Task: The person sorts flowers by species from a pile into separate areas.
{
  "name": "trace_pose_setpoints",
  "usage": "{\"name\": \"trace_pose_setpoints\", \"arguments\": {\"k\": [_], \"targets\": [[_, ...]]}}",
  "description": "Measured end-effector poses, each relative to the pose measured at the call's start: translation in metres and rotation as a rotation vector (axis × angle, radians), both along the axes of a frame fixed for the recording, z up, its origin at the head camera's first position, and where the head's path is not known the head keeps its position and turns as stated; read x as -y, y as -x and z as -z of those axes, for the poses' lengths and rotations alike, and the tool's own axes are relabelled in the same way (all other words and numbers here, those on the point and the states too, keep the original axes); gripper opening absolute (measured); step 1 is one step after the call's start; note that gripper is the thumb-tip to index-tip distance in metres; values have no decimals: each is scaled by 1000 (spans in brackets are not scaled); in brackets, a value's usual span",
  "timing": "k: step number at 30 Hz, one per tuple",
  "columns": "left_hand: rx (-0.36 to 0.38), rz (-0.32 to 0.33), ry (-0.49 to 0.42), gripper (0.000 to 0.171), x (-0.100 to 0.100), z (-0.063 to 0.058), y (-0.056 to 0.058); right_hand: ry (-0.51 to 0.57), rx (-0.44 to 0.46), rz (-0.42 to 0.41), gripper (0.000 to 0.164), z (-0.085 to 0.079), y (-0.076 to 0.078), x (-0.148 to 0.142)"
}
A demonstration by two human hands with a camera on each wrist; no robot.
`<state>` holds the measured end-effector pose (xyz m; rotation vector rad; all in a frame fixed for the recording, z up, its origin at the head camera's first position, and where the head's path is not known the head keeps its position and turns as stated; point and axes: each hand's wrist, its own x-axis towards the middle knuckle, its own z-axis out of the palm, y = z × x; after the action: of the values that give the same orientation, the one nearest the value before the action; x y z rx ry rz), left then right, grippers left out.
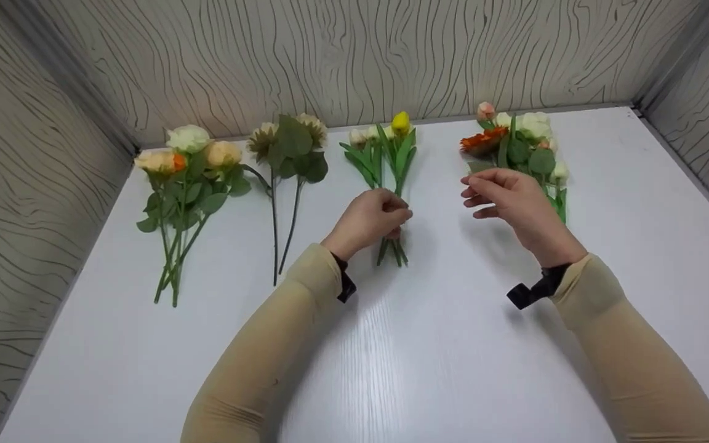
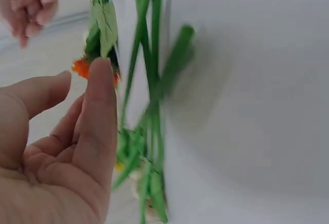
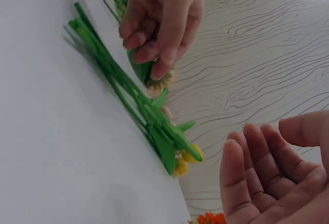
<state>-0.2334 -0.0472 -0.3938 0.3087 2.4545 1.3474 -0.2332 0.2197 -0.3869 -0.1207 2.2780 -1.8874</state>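
- A wood-grain wall (image 1: 354,55) stands behind everything, and the blooms lie close to its foot
- The white table (image 1: 428,344) bears four groups of flowers, spaced apart, probably so that each stays distinct
- Two tan sleeves (image 1: 262,344) reach in from the near edge, the arms spread to bring the hands over different groups
- The peach and cream bunch (image 1: 191,191) lies far left, stems crossed and pointing nearer the person, likely for easy reach
- The mixed bunch (image 1: 519,147) lies far right, its stems partly hidden behind a hand
- Two long-stemmed flowers (image 1: 293,136) lie side by side, left of centre
- The tulips (image 1: 399,157) lie near the middle, heads to the wall, stem ends fanned below the left hand
- The left hand (image 1: 370,218) hovers over those stems, fingers loosely bent, thumb apart, nothing in its grasp
- The right hand (image 1: 517,206) hangs by the mixed bunch, fingers gently curved, thumb apart and palm bare
- Black wrist straps (image 1: 530,292) sit at both cuffs, presumably carrying the wrist cameras
- A yellow tulip head (image 1: 400,123) tops its group
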Motion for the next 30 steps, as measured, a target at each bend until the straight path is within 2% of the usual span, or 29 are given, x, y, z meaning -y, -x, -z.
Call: {"name": "trace_pose_setpoints", "arguments": {"k": [4,7,9,12,14,16,19,22,25,30], "targets": [[-225,162,125,32,-21,-2,-19,-196,23,54,50,3,5,-38],[-415,319,258,40,-41,-3,-36,-338,27,99,57,2,8,-74],[-537,426,352,46,-54,-2,-48,-442,34,98,59,2,8,-96],[-712,578,487,55,-73,2,-65,-589,80,35,58,4,7,-122],[-809,651,562,59,-84,4,-76,-660,124,-33,54,5,4,-132],[-875,704,620,61,-94,6,-85,-704,172,-92,50,7,0,-136],[-924,753,658,61,-105,9,-96,-739,232,-149,46,10,-6,-137],[-937,776,661,60,-112,11,-103,-746,284,-179,43,13,-11,-136],[-947,775,661,59,-113,13,-105,-737,315,-186,39,14,-12,-135],[-908,776,665,57,-111,14,-102,-708,328,-165,34,17,-13,-136]]}}
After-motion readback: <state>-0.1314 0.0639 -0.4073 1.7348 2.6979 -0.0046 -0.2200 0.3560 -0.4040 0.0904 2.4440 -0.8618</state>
